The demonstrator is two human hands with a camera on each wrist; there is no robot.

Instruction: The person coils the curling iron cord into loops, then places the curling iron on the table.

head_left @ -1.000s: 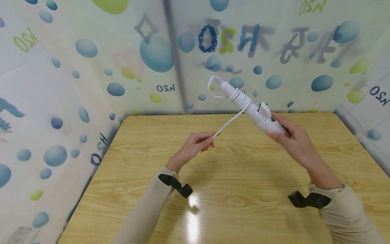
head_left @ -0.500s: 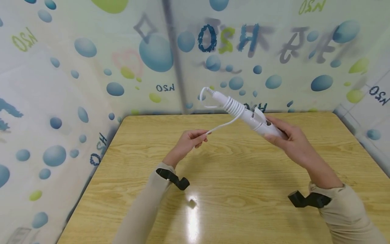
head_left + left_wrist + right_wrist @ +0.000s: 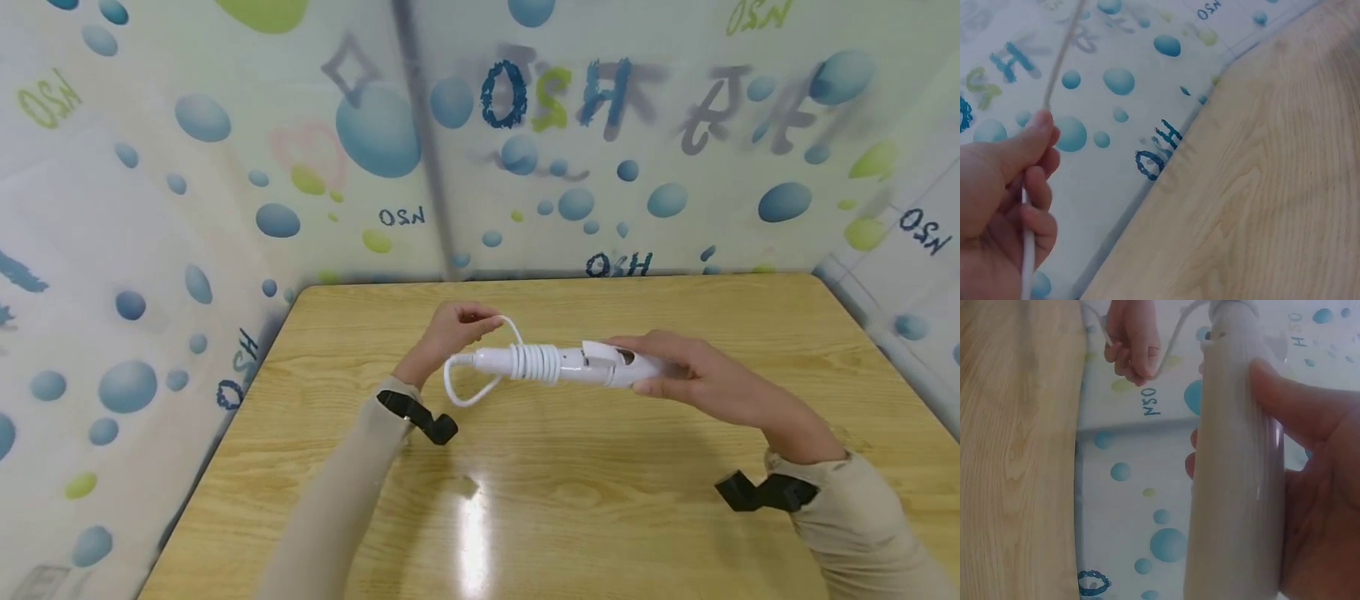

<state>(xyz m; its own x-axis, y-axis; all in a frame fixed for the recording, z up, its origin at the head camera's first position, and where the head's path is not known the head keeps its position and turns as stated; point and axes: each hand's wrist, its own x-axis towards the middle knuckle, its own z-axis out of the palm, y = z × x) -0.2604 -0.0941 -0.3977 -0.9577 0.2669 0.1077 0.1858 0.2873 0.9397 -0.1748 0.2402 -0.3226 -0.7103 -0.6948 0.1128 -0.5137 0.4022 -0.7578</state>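
Observation:
A white curling iron (image 3: 573, 364) with a lever on its side lies nearly level above the table. My right hand (image 3: 705, 375) grips its barrel end, thumb on the near side. In the right wrist view the barrel (image 3: 1235, 456) shows fine lengthwise grooves. Several turns of white cord (image 3: 536, 363) are wound round the handle, and a loop hangs at the cord end. My left hand (image 3: 452, 330) pinches the cord just beyond the handle's left end. In the left wrist view the cord (image 3: 1029, 256) runs between thumb and fingers and down through the palm.
The wooden table (image 3: 570, 483) lies under both hands. A light sheet (image 3: 480, 175) printed with blue and green drops rises behind and beside it. Each sleeve carries a black wrist mount, such as the left mount (image 3: 417, 417).
The curling iron has come down and turned from slanting to nearly level. My left hand has moved left and slightly up with the cord, and sits closer to the handle's end.

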